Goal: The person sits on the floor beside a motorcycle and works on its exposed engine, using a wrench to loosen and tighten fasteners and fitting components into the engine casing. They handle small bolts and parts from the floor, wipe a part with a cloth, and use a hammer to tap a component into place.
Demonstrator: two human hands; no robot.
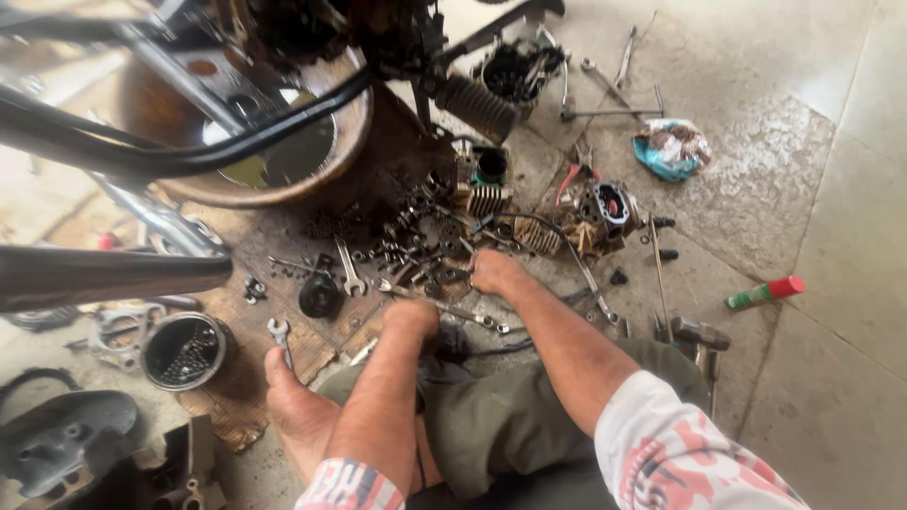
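Left hand [413, 318] knuckles-down, grip not discernible, over long wrench [444, 307]. Right hand [493, 271] curled among small engine parts [420, 241]; contents hidden. Engine head [605, 212] at 2 o'clock.

Motorcycle repair workshop, engine parts [605, 212], wrenches [348, 266] strewn on floor [803, 189]

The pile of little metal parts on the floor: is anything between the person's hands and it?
Nothing visible is in the way. The right hand already rests at the edge of the pile of small engine parts, and the left hand sits just short of it, beside a long wrench.
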